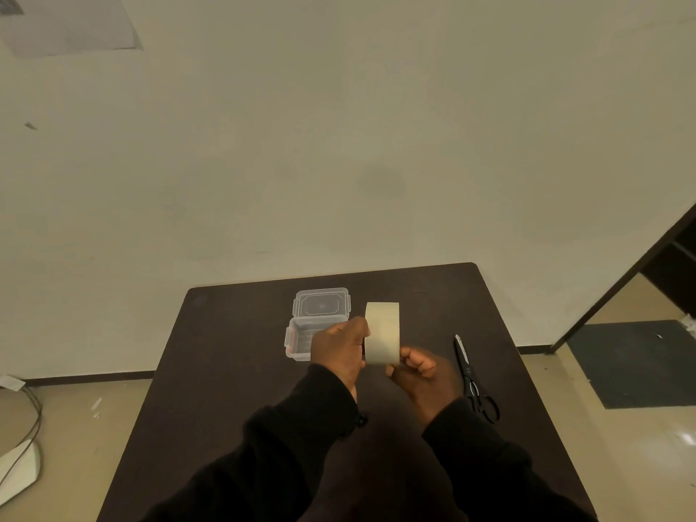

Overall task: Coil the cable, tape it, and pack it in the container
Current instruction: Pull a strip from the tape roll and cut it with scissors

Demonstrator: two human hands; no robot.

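A roll of pale masking tape (383, 331) stands on edge above the dark table (226, 371). My left hand (339, 352) grips its left side. My right hand (422, 374) pinches the tape's lower right edge with thumb and fingers. A clear plastic container (301, 342) sits just behind my left hand with its lid (321, 303) flipped open toward the wall. A small dark piece, perhaps the cable, hangs by my left sleeve cuff (360, 420); I cannot tell for sure what it is.
Black scissors (472, 378) lie on the table to the right of my right hand, blades pointing away. The wall stands right behind the table. A dark floor mat (636, 363) and a shelf frame are at the right; cords lie on the floor at the left.
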